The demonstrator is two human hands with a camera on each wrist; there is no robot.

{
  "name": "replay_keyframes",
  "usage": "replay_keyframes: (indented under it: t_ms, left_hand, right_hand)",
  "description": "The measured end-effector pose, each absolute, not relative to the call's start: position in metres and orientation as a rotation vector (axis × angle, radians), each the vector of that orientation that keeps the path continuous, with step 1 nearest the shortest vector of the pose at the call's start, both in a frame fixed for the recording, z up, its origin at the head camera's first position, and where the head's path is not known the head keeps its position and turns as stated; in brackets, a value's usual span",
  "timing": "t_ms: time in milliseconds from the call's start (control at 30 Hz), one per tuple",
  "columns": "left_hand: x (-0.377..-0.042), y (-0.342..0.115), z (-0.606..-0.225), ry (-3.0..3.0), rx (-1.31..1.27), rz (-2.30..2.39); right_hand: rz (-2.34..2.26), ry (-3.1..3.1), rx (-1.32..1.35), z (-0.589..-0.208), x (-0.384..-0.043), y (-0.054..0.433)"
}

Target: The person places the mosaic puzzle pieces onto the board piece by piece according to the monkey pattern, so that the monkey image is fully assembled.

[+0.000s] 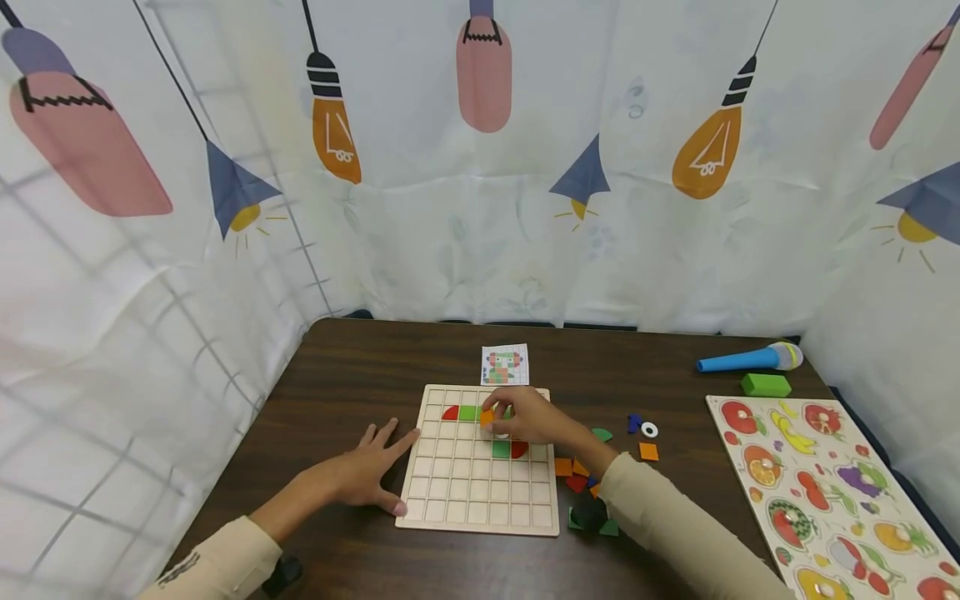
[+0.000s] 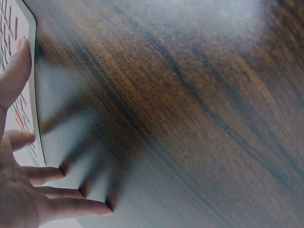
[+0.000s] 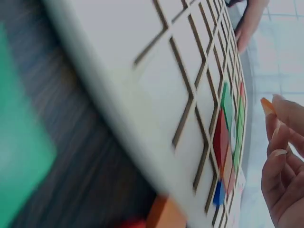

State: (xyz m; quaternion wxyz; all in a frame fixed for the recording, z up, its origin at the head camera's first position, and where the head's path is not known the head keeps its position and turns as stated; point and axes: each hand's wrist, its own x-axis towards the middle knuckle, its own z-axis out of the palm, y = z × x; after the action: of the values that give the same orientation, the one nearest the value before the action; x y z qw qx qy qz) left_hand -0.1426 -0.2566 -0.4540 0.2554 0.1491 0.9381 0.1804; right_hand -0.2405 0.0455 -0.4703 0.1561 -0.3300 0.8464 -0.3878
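A pale wooden grid board [image 1: 480, 487] lies on the dark table, with several coloured tiles set in its upper rows. Among them are a red quarter-round tile [image 1: 451, 413], a green square tile [image 1: 468, 413] and a lower green square tile [image 1: 500, 450]. Between thumb and fingertips, my right hand [image 1: 528, 414] pinches an orange tile [image 3: 269, 106] above the board. My left hand [image 1: 367, 468] is spread at the board's left edge, its thumb and index finger touching the rim. Some tiles under the right hand are hidden in the head view.
Loose tiles, such as an orange square [image 1: 648, 452], lie right of the board. A small pattern card [image 1: 505, 365] sits behind it. Farther right are a blue toy microphone [image 1: 750, 358], a green block [image 1: 766, 385] and a fruit puzzle board [image 1: 840, 492].
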Motion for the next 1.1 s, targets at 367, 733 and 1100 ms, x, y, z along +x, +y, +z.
replay_keyframes:
  t_ms: [367,733,1100]
  left_hand:
    - [-0.144,-0.256,-0.454,2.548,0.389,0.473]
    - [-0.143,-0.255,-0.453,2.553,0.388,0.460]
    - [-0.144,-0.256,-0.454,2.553,0.398,0.464]
  right_hand:
    - [-1.074,2.442,-0.842,-0.475,-0.234,0.008]
    - [-1.054,2.501,-0.753,-0.482,-0.230,-0.018]
    - [-0.930,2.611,-0.701,-0.488,-0.229,-0.029]
